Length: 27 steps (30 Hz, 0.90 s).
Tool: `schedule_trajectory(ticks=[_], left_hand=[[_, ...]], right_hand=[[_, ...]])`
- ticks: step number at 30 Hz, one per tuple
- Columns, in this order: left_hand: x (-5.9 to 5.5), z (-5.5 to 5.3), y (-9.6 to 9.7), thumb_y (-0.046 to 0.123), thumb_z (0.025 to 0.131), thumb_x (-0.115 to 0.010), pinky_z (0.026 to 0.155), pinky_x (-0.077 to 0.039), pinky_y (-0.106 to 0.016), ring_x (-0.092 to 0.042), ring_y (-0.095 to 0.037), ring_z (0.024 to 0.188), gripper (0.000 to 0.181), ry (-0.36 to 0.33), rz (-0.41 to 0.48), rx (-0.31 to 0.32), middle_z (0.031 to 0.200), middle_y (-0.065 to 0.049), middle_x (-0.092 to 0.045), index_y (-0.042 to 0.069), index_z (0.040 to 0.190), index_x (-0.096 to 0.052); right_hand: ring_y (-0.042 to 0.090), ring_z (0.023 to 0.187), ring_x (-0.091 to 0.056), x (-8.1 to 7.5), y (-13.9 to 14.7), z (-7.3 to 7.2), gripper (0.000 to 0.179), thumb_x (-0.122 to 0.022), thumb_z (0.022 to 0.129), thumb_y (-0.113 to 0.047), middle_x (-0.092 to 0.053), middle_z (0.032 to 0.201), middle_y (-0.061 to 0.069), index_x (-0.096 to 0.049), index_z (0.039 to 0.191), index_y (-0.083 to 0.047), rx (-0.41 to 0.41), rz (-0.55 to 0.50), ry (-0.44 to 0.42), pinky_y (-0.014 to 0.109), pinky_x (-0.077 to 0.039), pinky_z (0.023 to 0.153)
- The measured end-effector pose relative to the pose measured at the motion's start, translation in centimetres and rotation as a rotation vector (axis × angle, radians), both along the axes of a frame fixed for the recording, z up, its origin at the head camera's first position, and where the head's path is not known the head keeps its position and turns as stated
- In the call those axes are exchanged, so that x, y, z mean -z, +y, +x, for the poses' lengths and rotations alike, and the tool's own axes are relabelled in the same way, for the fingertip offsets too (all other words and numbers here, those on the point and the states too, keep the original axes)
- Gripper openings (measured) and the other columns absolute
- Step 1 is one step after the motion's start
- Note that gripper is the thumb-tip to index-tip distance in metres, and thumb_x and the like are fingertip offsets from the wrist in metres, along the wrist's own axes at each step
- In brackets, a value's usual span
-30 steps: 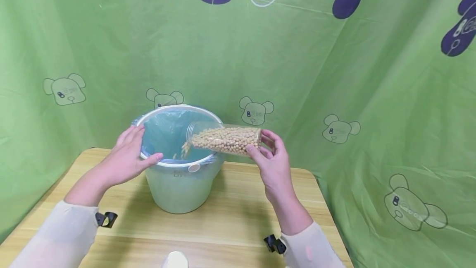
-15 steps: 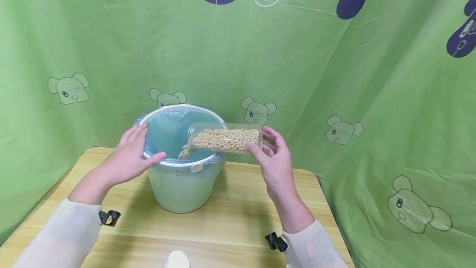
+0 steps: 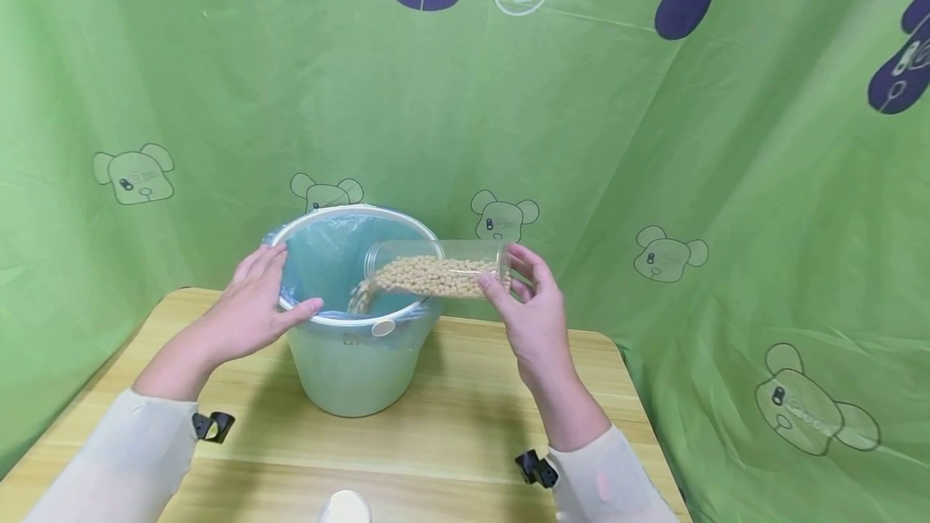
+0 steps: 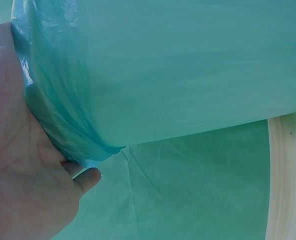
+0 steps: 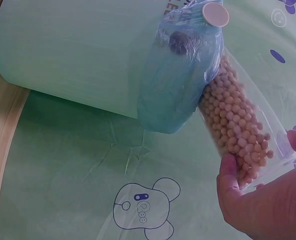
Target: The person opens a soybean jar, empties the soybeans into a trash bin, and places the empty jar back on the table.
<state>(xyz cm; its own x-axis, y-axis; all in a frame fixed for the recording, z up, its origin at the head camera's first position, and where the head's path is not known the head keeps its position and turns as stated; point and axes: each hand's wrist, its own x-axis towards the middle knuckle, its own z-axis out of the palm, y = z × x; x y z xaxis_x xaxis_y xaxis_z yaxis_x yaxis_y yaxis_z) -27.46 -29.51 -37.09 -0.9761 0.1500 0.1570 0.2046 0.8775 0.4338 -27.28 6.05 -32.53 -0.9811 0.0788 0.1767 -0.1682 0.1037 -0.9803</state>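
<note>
My right hand [image 3: 536,315] grips the base end of a clear plastic jar [image 3: 472,249], which lies almost level with its open mouth over a light green trash bin [image 3: 354,374]. Round beige beans [image 3: 436,274] fill the lower part of the jar and spill from its mouth into the bin. My left hand [image 3: 247,305] rests against the bin's left rim, fingers extended and thumb along the front. In the left wrist view, that hand lies against the folded blue bin liner [image 4: 58,100]. The bottom inside the bin is hidden.
The bin stands on a wooden table [image 3: 436,442] near its back edge. A white round object [image 3: 345,507], partly cut off, sits at the table's front. Behind and around hangs a green printed cloth [image 3: 581,144].
Beans keep pouring out, and their level in the jar has dropped, leaving more clear space along the upper side. The left hand stays in place on the rim.
</note>
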Motion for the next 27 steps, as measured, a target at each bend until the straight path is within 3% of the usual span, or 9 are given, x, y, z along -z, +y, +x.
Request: schedule_trajectory(ticks=[9, 27], left_hand=[[-0.17, 0.06, 0.12, 0.075, 0.091, -0.048, 0.121, -0.007, -0.072, 0.005, -0.048, 0.155, 0.115, -0.011, 0.007, 0.008, 0.168, -0.027, 0.000, -0.008, 0.158, -0.003], [0.07, 0.02, -0.17, 0.076, 0.091, -0.046, 0.121, -0.006, -0.073, 0.006, -0.047, 0.155, 0.116, -0.016, 0.010, 0.005, 0.168, -0.025, 0.002, -0.007, 0.158, -0.002]], right_hand=[[0.015, 0.127, -0.054, 0.08, 0.07, -0.19, 0.067, -0.078, 0.087, -0.022, -0.049, 0.149, -0.004, -0.048, 0.146, -0.028, 0.003, 0.023, 0.012, 0.019, -0.054, 0.099], [0.018, 0.126, -0.053, -0.73, -0.70, -0.45, 0.068, -0.080, 0.086, -0.026, -0.050, 0.148, -0.008, -0.049, 0.145, -0.032, 0.013, 0.095, 0.043, 0.035, -0.054, 0.104]])
